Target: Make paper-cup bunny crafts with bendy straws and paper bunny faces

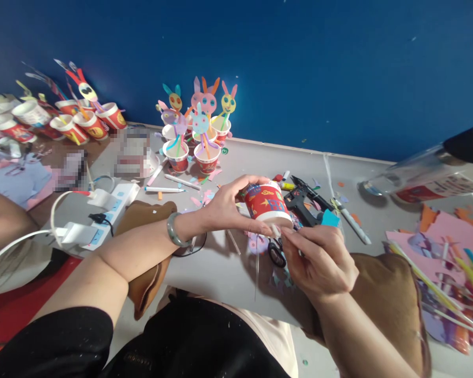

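Red patterned paper cup (267, 203) tilts above the table (211, 270), held in the left hand's (226, 207) curved fingers; the right hand's (321, 257) fingers pinch narrowly beside its near end, whether holding anything I cannot tell.

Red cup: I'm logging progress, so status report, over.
Left hand gripping the red cup, tilted. Right hand at its lower edge, by a small white piece. Black glue gun lying close by.

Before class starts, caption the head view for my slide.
Left hand holding a patterned red cup, right hand at its lower edge; cups with rabbit-eared figures stand beyond.
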The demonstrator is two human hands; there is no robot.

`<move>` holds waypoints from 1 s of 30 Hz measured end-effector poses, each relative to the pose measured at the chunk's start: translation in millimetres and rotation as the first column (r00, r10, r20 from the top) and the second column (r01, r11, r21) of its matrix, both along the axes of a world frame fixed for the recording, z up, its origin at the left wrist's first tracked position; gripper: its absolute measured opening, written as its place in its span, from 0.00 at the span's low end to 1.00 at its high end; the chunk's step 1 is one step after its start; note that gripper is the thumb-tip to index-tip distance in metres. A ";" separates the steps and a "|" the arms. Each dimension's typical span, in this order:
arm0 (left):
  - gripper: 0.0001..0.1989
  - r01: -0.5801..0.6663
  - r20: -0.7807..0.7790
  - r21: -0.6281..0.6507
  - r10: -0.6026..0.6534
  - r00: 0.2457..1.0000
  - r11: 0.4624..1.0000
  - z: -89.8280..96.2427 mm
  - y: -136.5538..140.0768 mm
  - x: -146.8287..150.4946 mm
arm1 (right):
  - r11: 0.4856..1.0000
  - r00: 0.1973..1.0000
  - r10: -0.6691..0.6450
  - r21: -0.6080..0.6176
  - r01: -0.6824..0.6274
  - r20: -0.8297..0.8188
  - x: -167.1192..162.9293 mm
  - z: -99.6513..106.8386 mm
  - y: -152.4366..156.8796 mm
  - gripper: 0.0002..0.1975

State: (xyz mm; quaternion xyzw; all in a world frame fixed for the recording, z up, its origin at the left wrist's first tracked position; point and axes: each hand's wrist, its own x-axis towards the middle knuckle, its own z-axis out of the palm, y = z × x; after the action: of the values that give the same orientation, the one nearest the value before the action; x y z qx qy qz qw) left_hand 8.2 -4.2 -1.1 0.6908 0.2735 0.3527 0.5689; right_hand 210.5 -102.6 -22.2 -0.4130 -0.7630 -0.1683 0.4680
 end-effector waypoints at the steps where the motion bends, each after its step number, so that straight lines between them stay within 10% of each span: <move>1: 0.45 0.007 0.005 -0.005 -0.007 1.000 1.000 0.4 -0.5 0.1 | 1.000 1.000 -0.003 0.003 0.003 0.011 0.2 0.1 0.1 0.19; 30: 0.45 0.008 0.040 0.026 -0.009 0.999 1.000 -3.2 -1.1 1.7 | 1.000 1.000 -0.023 -0.013 0.023 -0.011 -2.4 1.1 2.3 0.12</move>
State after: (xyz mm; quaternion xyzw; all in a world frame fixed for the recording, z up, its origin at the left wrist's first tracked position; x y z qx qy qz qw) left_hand 9.9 -5.4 -4.3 0.6919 0.2543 0.3674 0.5671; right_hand 208.1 -100.3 -21.1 -0.4257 -0.7565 -0.1665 0.4676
